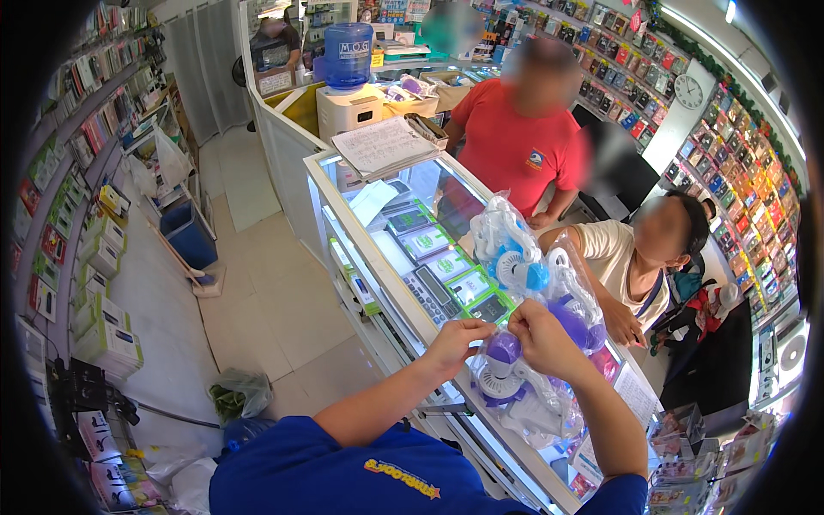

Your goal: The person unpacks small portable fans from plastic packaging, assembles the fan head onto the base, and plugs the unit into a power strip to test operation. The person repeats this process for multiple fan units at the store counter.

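A purple-and-white fan point(497, 378) in a clear plastic bag point(491, 354) sits on the near part of a glass-topped desk point(365, 242), directly under the wearer's two hands. The left grip point(461, 346) is closed, thumb against fingers, on what looks like the bag's upper edge. The right grip point(542, 337) is curled shut just beside it and seems to pinch the same plastic, though the film is too thin to trace fully. Fingertip pinches probably suit such thin, slippery wrap, and the desk appears to carry the fan's weight, leaving the fingers free for the bag. Close around lie more bagged pieces: a blue-and-white fan point(521, 273) beyond the hands and a purple one point(571, 322) past the right hand, perhaps bunched to stay within reach. Left of them is a grey calculator point(432, 294); whether it lies on or under the glass is unclear. Green-edged boxes point(425, 243) show beneath the glass, likely placed for viewing. At the desk's far end rests a stack of papers point(386, 146). Across it are a person in a red shirt point(524, 142) and a person in a cream shirt point(625, 266), leaning near its edge. Packaged goods point(730, 197) cover the wall behind.
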Available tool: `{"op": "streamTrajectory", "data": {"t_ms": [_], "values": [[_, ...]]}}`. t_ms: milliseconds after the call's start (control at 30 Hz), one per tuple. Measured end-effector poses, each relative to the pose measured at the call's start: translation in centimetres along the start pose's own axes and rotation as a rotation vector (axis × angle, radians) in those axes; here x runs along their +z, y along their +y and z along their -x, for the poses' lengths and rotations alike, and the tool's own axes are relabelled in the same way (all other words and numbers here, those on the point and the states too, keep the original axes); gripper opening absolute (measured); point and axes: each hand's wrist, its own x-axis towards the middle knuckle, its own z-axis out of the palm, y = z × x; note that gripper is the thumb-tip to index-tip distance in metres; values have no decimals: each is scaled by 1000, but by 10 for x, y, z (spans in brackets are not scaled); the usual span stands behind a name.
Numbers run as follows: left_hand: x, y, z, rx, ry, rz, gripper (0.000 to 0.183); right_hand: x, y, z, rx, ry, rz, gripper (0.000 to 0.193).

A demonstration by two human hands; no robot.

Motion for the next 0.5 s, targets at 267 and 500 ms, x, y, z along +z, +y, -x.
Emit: {"op": "streamTrajectory", "data": {"t_ms": [267, 500], "values": [[-13, -6, -9, 93, -30, 51, 15, -20, 0, -2, -175, 87, -45, 16], [1, 13, 2, 116, -87, 152, 21, 0, 15, -21, 15, -86, -66, 36]]}}
